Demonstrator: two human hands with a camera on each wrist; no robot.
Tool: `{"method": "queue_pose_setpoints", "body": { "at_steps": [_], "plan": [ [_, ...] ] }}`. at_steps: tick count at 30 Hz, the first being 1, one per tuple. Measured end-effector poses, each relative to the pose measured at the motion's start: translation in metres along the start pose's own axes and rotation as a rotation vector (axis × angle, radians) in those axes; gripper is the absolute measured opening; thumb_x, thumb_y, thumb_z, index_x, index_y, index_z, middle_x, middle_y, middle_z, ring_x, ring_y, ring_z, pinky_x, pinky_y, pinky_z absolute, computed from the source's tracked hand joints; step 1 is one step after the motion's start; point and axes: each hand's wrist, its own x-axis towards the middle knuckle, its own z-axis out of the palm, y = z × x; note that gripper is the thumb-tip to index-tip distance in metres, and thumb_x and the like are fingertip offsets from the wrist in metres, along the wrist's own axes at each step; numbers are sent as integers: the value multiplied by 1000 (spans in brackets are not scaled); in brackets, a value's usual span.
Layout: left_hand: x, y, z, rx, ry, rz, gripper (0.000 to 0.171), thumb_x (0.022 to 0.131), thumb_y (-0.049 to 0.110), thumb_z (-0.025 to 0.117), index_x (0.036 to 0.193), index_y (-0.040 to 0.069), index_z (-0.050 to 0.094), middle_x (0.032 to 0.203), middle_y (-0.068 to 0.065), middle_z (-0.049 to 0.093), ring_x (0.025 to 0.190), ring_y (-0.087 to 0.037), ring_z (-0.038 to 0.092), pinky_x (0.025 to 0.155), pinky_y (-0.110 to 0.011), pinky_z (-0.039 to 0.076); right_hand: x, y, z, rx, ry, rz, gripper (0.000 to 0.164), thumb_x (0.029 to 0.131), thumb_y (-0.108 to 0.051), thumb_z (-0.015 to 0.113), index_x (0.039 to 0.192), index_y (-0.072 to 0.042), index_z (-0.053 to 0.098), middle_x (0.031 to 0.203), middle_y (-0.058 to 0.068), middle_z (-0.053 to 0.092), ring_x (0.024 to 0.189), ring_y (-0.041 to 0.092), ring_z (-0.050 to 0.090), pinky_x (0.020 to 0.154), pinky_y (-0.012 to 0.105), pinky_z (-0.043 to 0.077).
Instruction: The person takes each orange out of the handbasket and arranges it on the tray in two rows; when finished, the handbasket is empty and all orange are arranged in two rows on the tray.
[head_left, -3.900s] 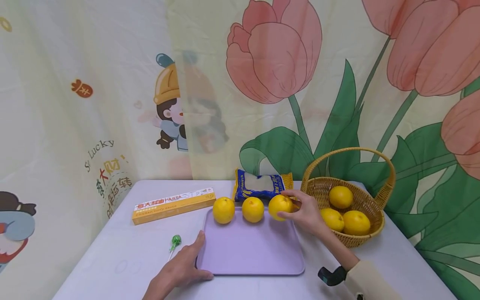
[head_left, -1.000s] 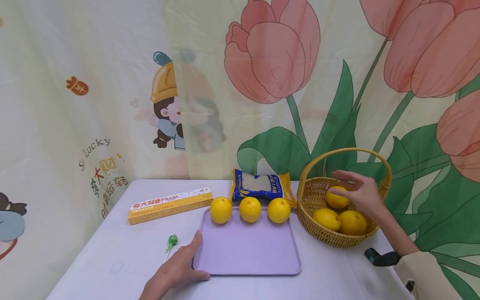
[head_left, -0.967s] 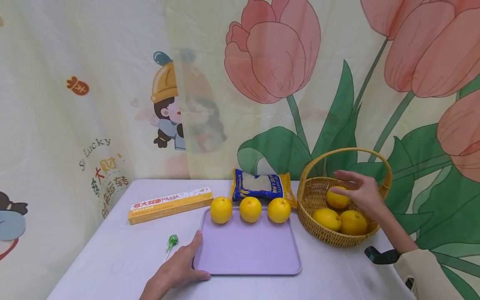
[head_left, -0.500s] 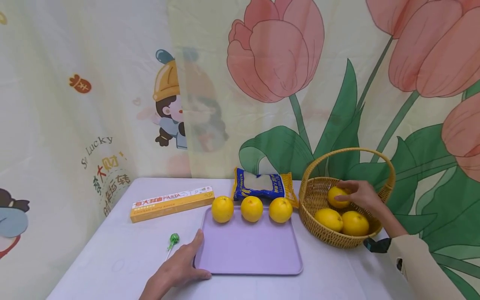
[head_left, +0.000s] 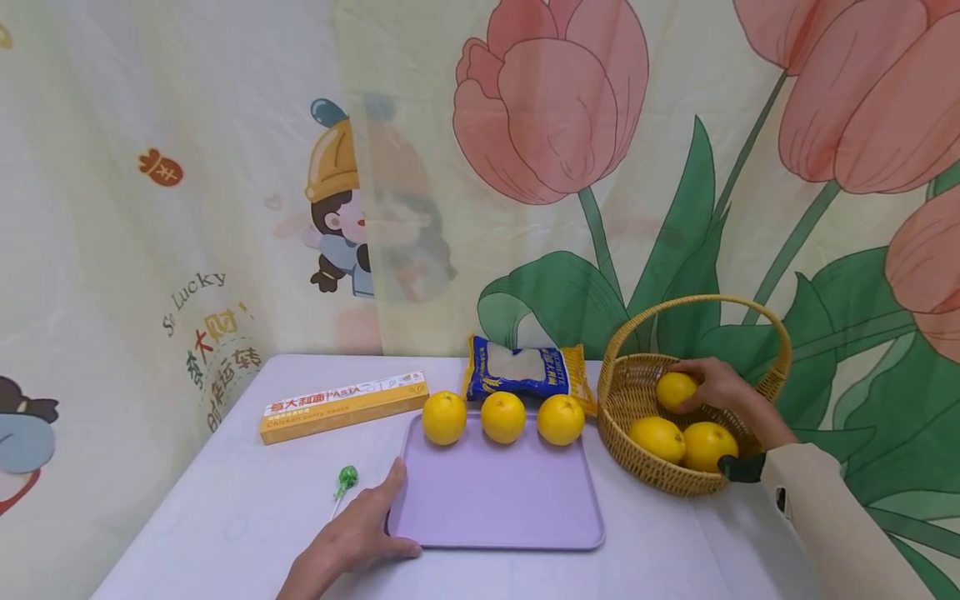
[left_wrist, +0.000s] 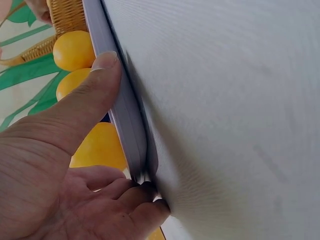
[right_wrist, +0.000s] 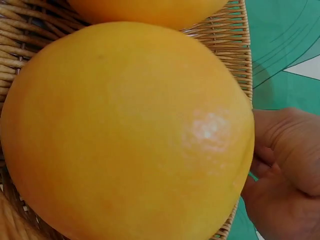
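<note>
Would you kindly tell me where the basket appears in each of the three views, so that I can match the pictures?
Head: on the right side, the basket stands whole beyond the tray's right edge.
Left wrist: top left corner, cut off by the top edge, with its handle reaching left.
Right wrist: behind the large yellow fruit, its wall showing right of centre.
Shared landmark: the right hand.

The white table (head_left: 251, 492) carries a pasta box (head_left: 345, 407), lollipop (head_left: 347, 478), purple tray (head_left: 498, 500), blue packet (head_left: 517, 368) and wicker basket (head_left: 651, 473)
</note>
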Motion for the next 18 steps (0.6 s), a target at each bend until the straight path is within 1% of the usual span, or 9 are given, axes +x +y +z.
{"method": "queue_pose_setpoints", "body": {
  "at_steps": [2, 4, 8, 10, 12, 15, 18],
  "plan": [
    [0, 0, 0, 0, -4, -6, 128, 71, 28, 102, 166, -9, 25, 168, -33, 34, 150, -50, 44, 124, -66, 34, 1, 0, -1, -5, 8, 13, 69, 84, -4, 89, 144, 14, 58, 135, 40, 59, 105, 42, 59, 86, 48, 58],
    [0, 0, -1, -1, -7, -9, 128, 71, 28, 102, 166, -9, 24, 169, -32, 34, 151, -50, 43, 124, -65, 34, 1, 0, -1, -13, 12, 26, 70, 86, -8, 89, 145, 14, 57, 136, 41, 59, 105, 42, 59, 87, 48, 57],
    [0, 0, -1, 3, -10, -13, 128, 72, 28, 102, 166, -9, 24, 169, -32, 33, 151, -49, 43, 125, -65, 34, -1, 0, -2, -5, 18, 59, 71, 93, -18, 86, 148, 14, 54, 142, 43, 55, 113, 48, 58, 96, 61, 56],
    [0, 0, -1, 8, -7, -10, 128, 72, 27, 102, 166, -9, 24, 168, -33, 34, 151, -49, 43, 124, -65, 34, -1, 2, -1, 3, 23, 73, 74, 96, -24, 85, 149, 15, 52, 146, 43, 53, 120, 53, 56, 102, 68, 53],
    [-1, 0, -1, 12, -4, -4, 127, 72, 27, 102, 166, -10, 25, 168, -33, 34, 151, -50, 43, 124, -65, 34, -2, 4, 0, 5, 36, 84, 79, 97, -32, 84, 150, 16, 50, 147, 43, 52, 126, 57, 54, 107, 71, 49],
    [-1, 1, -1, 15, -2, 1, 127, 72, 28, 102, 166, -10, 25, 168, -33, 34, 150, -50, 44, 124, -65, 35, -3, 9, 1, 4, 64, 106, 86, 96, -42, 83, 148, 18, 50, 145, 43, 55, 129, 58, 54, 108, 71, 49],
    [-1, 2, -1, 17, -6, -3, 127, 72, 28, 102, 166, -9, 25, 168, -33, 36, 149, -49, 45, 123, -65, 35, -6, 13, 2, 27, 80, 128, 89, 97, -47, 81, 148, 18, 50, 143, 43, 57, 129, 58, 55, 107, 70, 50]
  ]
}}
